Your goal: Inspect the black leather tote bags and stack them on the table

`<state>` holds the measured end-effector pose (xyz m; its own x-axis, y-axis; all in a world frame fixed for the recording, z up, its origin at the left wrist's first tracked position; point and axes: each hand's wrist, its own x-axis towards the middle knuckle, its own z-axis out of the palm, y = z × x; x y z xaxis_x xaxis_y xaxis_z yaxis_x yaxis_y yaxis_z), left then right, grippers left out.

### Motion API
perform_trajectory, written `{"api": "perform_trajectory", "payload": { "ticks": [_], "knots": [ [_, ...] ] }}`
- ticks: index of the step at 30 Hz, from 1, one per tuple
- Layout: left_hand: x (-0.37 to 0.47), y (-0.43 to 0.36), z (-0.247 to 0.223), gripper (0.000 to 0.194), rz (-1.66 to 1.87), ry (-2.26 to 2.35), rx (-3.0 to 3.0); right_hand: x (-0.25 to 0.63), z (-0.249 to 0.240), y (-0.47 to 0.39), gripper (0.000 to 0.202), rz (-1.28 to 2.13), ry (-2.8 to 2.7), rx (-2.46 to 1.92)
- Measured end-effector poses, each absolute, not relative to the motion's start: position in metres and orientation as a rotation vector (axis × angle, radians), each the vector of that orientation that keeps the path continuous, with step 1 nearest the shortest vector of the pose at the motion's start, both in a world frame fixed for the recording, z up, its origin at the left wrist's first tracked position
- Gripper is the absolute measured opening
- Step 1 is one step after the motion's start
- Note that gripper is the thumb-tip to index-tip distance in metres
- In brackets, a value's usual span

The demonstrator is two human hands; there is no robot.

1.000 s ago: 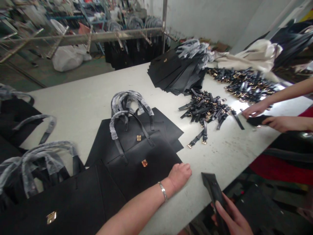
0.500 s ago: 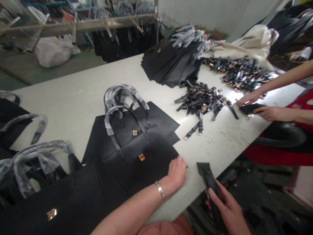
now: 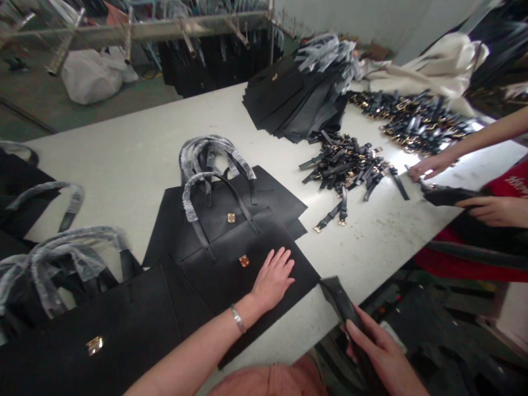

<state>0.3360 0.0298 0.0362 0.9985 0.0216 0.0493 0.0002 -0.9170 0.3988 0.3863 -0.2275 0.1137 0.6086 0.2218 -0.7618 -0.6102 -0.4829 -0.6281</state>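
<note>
My left hand [image 3: 274, 279], with a silver bracelet at the wrist, lies flat with fingers spread on the front of a black handbag [image 3: 223, 289]. This bag has a gold clasp [image 3: 244, 260] and wrapped handles [image 3: 190, 203], and it overlaps other black bags behind it. In my right hand [image 3: 375, 341] is a black clipper-shaped hand tool [image 3: 344, 305] with a flat, flared end. That end is at the bag's right corner; whether they touch I cannot tell.
Black straps with gold buckles [image 3: 346, 159] lie piled on the white table [image 3: 136, 148]. More bags fan out at the back [image 3: 297, 99] and stand at the left [image 3: 119, 319]. Across at the right, a co-worker's hands [image 3: 490, 210] handle a black item [image 3: 451, 195].
My left hand has left the bag's right corner and opened flat on its front. The tool in my right hand has moved left to that corner. The co-worker's black item has shifted right.
</note>
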Motion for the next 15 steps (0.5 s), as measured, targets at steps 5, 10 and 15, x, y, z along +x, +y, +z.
{"api": "perform_trajectory", "payload": {
  "ticks": [5, 10, 15],
  "knots": [
    [0.332, 0.036, 0.034, 0.046, 0.038, -0.084, 2.85, 0.398, 0.122, -0.205, 0.083, 1.07, 0.378, -1.818],
    [0.333, 0.035, 0.036, 0.046, 0.036, -0.081, 2.864, 0.407, 0.127, -0.202, 0.084, 1.157, 0.396, -1.773],
    [0.333, 0.035, 0.037, 0.043, 0.045, -0.092, 2.854, 0.404, 0.129, -0.2, 0.079, 1.201, 0.409, -1.754]
  ]
}}
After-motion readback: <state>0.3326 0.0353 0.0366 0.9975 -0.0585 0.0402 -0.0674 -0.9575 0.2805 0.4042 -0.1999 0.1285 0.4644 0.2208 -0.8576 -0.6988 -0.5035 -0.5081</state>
